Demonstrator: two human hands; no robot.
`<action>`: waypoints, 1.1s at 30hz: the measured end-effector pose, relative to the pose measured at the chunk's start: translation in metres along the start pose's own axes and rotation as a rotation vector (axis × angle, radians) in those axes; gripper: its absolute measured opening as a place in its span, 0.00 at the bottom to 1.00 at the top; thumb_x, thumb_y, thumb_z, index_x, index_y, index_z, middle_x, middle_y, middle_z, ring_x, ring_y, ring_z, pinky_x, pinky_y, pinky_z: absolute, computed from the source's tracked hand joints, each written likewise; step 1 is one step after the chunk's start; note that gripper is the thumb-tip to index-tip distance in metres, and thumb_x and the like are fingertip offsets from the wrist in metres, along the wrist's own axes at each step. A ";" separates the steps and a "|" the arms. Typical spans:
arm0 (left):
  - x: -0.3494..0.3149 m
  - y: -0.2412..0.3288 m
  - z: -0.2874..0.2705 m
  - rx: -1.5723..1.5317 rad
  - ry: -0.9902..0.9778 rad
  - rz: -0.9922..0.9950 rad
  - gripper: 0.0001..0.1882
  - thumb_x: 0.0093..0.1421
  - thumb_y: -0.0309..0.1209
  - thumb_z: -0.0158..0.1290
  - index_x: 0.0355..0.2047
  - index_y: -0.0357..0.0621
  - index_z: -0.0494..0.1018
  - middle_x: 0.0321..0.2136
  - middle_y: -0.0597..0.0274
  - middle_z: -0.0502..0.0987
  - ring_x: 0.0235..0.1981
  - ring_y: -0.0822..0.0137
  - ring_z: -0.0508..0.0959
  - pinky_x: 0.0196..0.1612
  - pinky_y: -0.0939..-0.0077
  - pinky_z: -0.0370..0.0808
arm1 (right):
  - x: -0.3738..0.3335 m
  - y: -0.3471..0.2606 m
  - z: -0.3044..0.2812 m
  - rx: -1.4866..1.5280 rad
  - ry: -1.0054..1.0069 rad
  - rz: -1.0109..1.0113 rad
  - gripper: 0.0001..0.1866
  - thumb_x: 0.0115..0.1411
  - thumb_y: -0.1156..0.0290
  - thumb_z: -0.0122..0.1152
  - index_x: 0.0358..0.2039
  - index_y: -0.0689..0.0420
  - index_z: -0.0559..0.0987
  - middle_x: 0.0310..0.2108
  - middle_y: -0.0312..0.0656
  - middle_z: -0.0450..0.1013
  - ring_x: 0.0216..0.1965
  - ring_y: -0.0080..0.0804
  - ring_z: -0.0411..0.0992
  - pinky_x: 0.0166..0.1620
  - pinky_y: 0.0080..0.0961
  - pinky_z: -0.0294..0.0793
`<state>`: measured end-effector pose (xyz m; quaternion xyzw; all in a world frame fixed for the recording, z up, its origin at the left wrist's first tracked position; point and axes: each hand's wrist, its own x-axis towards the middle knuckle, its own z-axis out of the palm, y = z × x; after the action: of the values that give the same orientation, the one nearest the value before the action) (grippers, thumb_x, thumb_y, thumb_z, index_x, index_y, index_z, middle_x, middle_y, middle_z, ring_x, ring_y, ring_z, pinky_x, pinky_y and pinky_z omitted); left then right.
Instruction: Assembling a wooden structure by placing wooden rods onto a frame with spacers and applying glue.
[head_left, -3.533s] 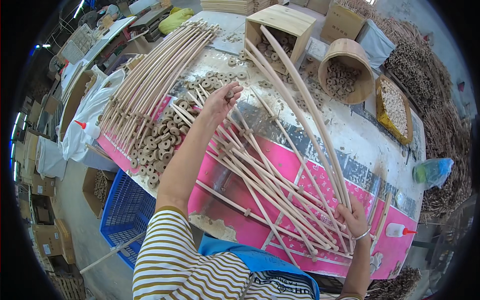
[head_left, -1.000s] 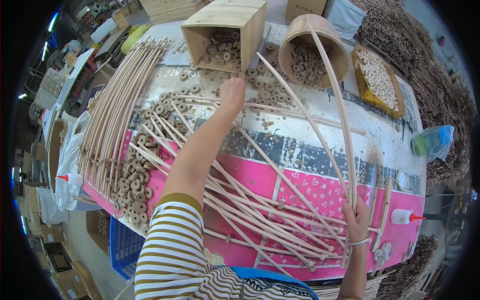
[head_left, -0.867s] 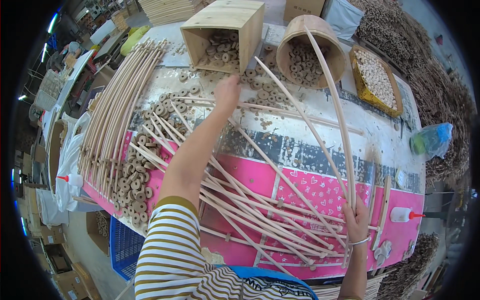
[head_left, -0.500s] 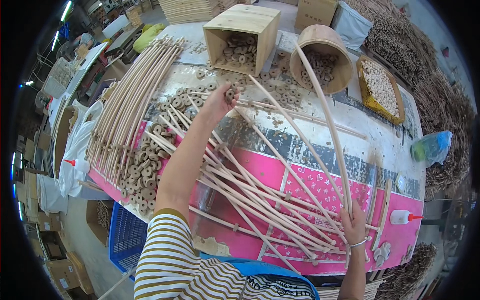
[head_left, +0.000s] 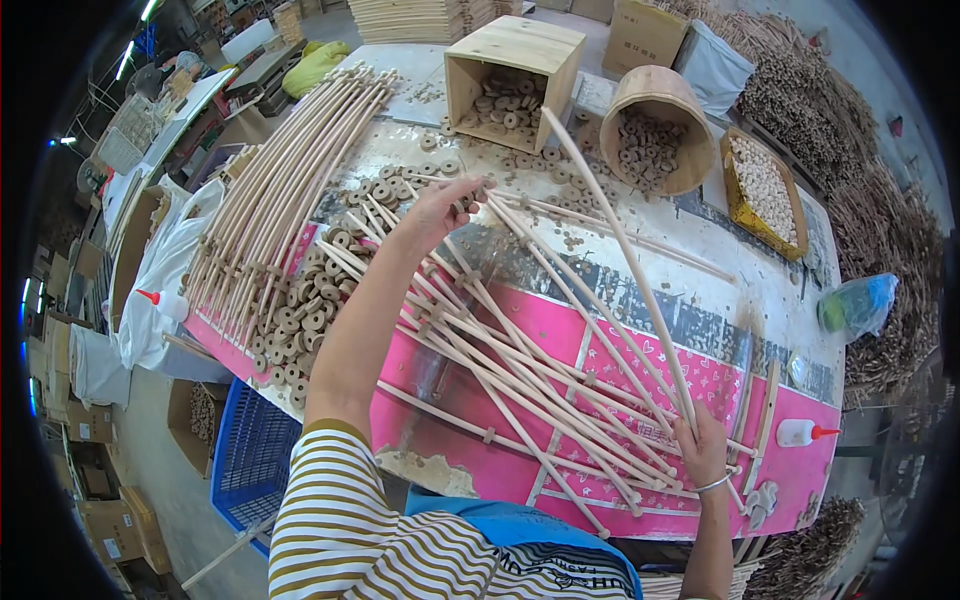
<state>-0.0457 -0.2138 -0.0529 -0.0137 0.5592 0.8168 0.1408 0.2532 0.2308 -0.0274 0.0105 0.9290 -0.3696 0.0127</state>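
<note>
My left hand point(head_left: 436, 218) is closed around small brown wooden rings point(head_left: 463, 204) above the far middle of the table. The far tip of a thin pale rod point(head_left: 580, 285) meets its fingertips. Whether a ring sits on that tip is too small to tell. At the near right, my right hand point(head_left: 703, 446) grips the lower ends of pale wooden rods, including a longer-looking rod point(head_left: 630, 252) that slants up and away. Beneath lie several loose rods point(head_left: 530, 372) crossing one another, some with a ring partway along. Left of my forearm is a heap of wooden rings point(head_left: 306, 312).
A sorted row of rods point(head_left: 290, 165) lies at the left. Tipped toward me at the back are a wooden box point(head_left: 562, 70) and a round wooden tub point(head_left: 610, 135), both with rings. Right are a yellow tray point(head_left: 738, 205) of pale beads and a glue bottle point(head_left: 796, 433).
The rods in my right hand have swung left. One rod's tip has come to my left fingers, and the upper rod's tip has dropped lower. The view has shifted slightly.
</note>
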 end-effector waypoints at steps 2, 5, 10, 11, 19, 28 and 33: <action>-0.011 -0.004 0.009 0.068 0.009 -0.046 0.18 0.67 0.39 0.60 0.50 0.39 0.82 0.32 0.71 0.79 0.28 0.81 0.73 0.25 0.91 0.67 | 0.005 -0.007 0.005 -0.004 0.016 -0.042 0.09 0.65 0.72 0.60 0.43 0.62 0.78 0.21 0.50 0.72 0.22 0.43 0.74 0.27 0.37 0.69; -0.032 -0.023 0.038 0.165 -0.041 -0.057 0.18 0.65 0.42 0.64 0.44 0.40 0.83 0.31 0.72 0.77 0.26 0.83 0.70 0.25 0.90 0.63 | 0.022 -0.023 0.024 -0.013 0.045 -0.109 0.11 0.66 0.71 0.60 0.46 0.61 0.78 0.23 0.53 0.73 0.24 0.51 0.75 0.29 0.42 0.70; -0.070 -0.052 0.070 0.277 -0.218 -0.182 0.17 0.68 0.43 0.59 0.46 0.43 0.83 0.30 0.71 0.79 0.26 0.82 0.70 0.29 0.86 0.66 | 0.054 -0.046 0.059 -0.042 0.056 -0.162 0.11 0.66 0.71 0.60 0.47 0.60 0.78 0.28 0.52 0.75 0.28 0.51 0.77 0.31 0.42 0.71; -0.075 -0.049 0.065 0.407 -0.150 -0.140 0.17 0.67 0.43 0.59 0.43 0.41 0.82 0.29 0.69 0.79 0.26 0.80 0.72 0.29 0.86 0.67 | 0.058 -0.046 0.060 -0.004 0.077 -0.177 0.11 0.65 0.71 0.60 0.47 0.60 0.79 0.29 0.51 0.76 0.28 0.50 0.77 0.32 0.42 0.72; -0.065 -0.016 -0.009 0.025 0.025 -0.020 0.21 0.73 0.30 0.45 0.62 0.35 0.69 0.50 0.56 0.83 0.38 0.77 0.78 0.35 0.83 0.74 | 0.025 -0.029 0.024 0.303 -0.154 0.112 0.12 0.70 0.74 0.56 0.51 0.62 0.79 0.26 0.35 0.75 0.26 0.24 0.73 0.30 0.25 0.70; -0.025 -0.023 -0.027 -0.238 0.194 0.051 0.22 0.72 0.44 0.54 0.54 0.38 0.79 0.39 0.63 0.83 0.30 0.80 0.74 0.29 0.89 0.73 | -0.024 -0.016 0.009 0.517 -0.391 0.246 0.12 0.73 0.70 0.53 0.50 0.62 0.78 0.23 0.30 0.71 0.22 0.13 0.65 0.26 0.14 0.63; -0.022 -0.024 -0.022 -0.239 0.258 0.049 0.21 0.72 0.45 0.55 0.53 0.39 0.80 0.38 0.63 0.83 0.29 0.79 0.74 0.28 0.89 0.73 | -0.031 -0.011 0.013 0.507 -0.431 0.180 0.12 0.73 0.69 0.54 0.49 0.63 0.78 0.23 0.29 0.70 0.24 0.13 0.65 0.28 0.15 0.64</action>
<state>-0.0218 -0.2303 -0.0793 -0.1217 0.4717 0.8722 0.0453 0.2837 0.2133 -0.0280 0.0167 0.7789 -0.5799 0.2382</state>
